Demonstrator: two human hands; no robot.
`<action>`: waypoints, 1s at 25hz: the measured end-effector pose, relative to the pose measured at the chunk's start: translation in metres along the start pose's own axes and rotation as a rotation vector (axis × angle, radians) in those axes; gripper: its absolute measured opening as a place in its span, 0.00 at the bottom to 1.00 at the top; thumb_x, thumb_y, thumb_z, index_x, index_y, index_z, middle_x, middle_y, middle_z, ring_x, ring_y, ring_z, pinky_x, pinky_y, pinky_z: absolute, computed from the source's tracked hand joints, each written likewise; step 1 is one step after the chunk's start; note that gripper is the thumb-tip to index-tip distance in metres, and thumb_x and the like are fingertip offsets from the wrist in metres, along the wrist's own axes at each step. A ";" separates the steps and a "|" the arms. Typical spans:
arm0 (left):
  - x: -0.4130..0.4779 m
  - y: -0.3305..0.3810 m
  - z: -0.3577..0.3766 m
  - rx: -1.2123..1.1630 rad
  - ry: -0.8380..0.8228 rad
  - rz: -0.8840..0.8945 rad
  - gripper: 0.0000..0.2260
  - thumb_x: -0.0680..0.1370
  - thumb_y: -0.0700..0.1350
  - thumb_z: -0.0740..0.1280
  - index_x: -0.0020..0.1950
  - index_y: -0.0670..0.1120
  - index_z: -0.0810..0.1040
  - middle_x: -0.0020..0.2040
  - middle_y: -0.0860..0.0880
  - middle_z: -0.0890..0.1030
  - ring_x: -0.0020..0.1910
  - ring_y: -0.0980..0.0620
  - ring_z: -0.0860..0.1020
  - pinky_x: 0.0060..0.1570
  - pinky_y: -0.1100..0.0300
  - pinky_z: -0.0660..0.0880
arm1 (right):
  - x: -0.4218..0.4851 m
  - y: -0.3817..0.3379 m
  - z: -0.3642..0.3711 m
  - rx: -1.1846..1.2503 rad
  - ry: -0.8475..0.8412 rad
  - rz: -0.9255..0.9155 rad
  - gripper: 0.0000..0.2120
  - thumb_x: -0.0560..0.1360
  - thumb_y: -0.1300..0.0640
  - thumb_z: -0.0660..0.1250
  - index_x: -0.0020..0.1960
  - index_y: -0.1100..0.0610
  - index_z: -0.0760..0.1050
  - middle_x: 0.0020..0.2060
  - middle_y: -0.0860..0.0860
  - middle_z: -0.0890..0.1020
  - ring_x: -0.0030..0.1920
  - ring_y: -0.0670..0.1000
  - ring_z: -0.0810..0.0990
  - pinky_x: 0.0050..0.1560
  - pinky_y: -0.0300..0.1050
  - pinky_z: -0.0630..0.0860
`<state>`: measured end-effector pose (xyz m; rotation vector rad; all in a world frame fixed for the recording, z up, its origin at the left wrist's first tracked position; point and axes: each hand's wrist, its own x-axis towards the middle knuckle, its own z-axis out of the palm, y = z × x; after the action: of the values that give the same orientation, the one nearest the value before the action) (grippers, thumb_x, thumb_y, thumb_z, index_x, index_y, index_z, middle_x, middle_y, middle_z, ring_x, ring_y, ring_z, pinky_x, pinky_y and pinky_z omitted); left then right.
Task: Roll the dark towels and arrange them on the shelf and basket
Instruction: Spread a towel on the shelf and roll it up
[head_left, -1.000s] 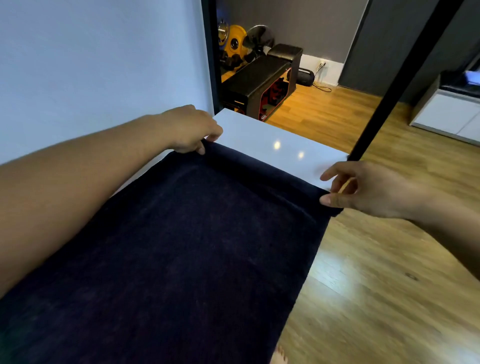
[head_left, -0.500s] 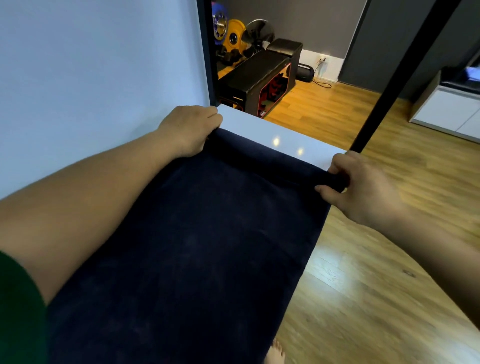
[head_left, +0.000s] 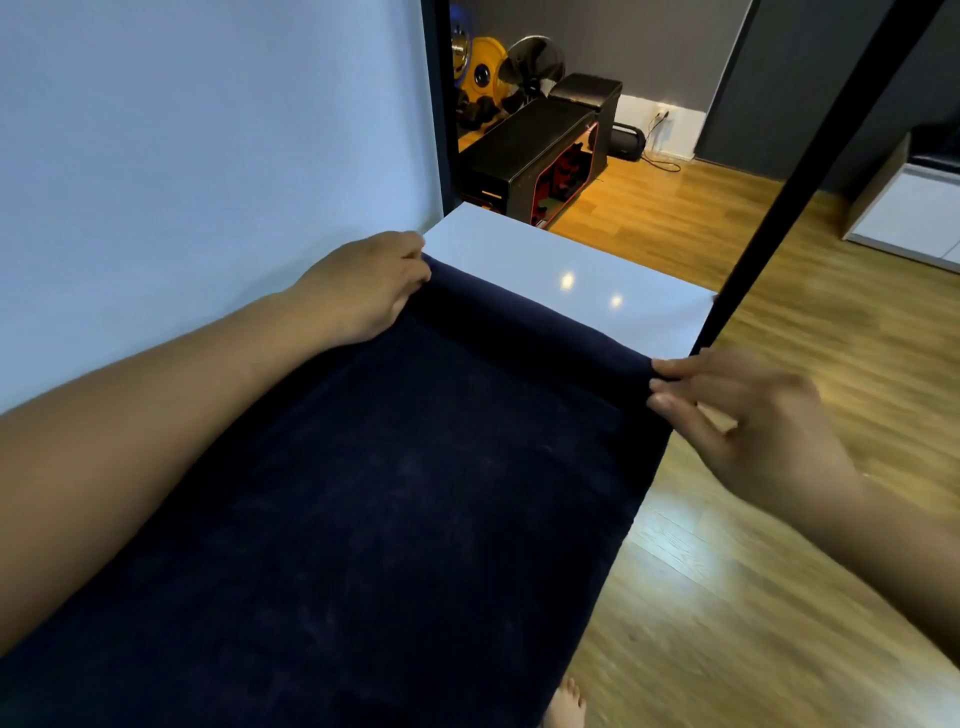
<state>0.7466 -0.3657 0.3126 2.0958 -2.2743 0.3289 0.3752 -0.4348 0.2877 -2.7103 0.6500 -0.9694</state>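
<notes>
White tabletop (head_left: 519, 249) under dark towel (head_left: 415, 493)

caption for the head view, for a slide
Left hand and right hand hold the rolled far end of a dark towel on a white surface.
</notes>
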 end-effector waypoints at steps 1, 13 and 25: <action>0.011 0.002 -0.007 -0.052 -0.057 -0.025 0.06 0.79 0.40 0.65 0.51 0.40 0.80 0.56 0.44 0.77 0.52 0.40 0.77 0.49 0.48 0.74 | 0.014 -0.001 -0.006 0.060 -0.034 0.110 0.06 0.75 0.52 0.72 0.42 0.53 0.84 0.41 0.45 0.86 0.42 0.45 0.81 0.47 0.41 0.76; 0.055 0.003 -0.001 -0.129 -0.220 -0.105 0.20 0.75 0.34 0.63 0.59 0.56 0.77 0.52 0.52 0.79 0.50 0.50 0.74 0.51 0.52 0.73 | 0.046 0.013 -0.012 -0.007 -0.444 0.467 0.13 0.73 0.42 0.71 0.46 0.51 0.78 0.38 0.45 0.80 0.38 0.44 0.77 0.34 0.39 0.68; 0.012 0.025 0.014 -0.173 -0.021 -0.183 0.25 0.76 0.32 0.58 0.71 0.47 0.71 0.75 0.47 0.68 0.75 0.44 0.64 0.61 0.42 0.72 | 0.013 0.003 0.016 -0.215 -0.087 0.094 0.07 0.75 0.61 0.72 0.50 0.61 0.77 0.64 0.57 0.77 0.55 0.59 0.82 0.42 0.50 0.79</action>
<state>0.7225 -0.3784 0.2973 2.2031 -2.0185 0.1004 0.3932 -0.4430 0.2813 -2.8554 0.9028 -0.7959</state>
